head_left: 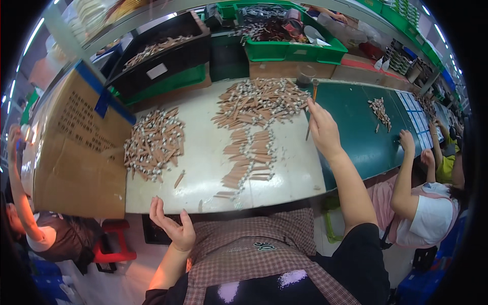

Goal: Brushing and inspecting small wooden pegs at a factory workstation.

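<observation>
Left hand [172, 226] spread, palm up; right hand [323, 129] outstretched, pinching a brush [311, 110]

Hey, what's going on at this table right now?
A person at a white worktable holds a thin brush upright in the right hand, beside a big spread of small tan wooden pieces. The left hand is open and empty at the table's near edge. A second pile lies near a cardboard box. A co-worker works at the green belt.
</observation>
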The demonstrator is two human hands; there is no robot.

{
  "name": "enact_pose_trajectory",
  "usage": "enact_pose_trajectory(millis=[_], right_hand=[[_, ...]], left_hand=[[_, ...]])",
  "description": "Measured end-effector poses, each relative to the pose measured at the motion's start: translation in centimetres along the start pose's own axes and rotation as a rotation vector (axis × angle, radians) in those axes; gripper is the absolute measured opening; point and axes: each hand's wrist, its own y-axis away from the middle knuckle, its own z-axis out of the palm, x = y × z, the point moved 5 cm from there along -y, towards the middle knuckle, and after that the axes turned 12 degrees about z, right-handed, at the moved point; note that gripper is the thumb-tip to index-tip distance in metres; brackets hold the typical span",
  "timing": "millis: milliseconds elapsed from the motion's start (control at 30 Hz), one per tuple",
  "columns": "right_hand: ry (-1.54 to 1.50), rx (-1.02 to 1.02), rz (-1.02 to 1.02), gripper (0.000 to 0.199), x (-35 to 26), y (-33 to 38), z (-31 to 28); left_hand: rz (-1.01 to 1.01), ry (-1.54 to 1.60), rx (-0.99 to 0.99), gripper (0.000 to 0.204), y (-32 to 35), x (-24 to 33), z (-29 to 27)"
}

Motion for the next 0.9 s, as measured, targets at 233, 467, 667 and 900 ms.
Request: enact_pose_trajectory(millis=[233, 467, 667, 900], right_hand=[[0.281, -0.073, 0.086, 0.027, 7.2, -6.6, 0.4], [0.263, -0.133, 0.119, 0.015, 10.6, -7.4, 3.1], [0.283, -0.148, 0.119, 0.014, 10.8, -7.2, 3.4], [0.289, -0.147, 0.128, 0.016, 12.0, -7.3, 2.9]], left_hand=[[-0.063, -0.075, -0.169, 0.055, -1.3, 1.2, 3.8], [-0.135, -0.107, -0.202, 0.050, -1.1, 2.4, 4.8], [-0.190, -0.152, -0.252, 0.050, -0.9, 2.8, 4.9], [-0.208, -0.152, -0.253, 0.049, -1.1, 2.7, 5.1]])
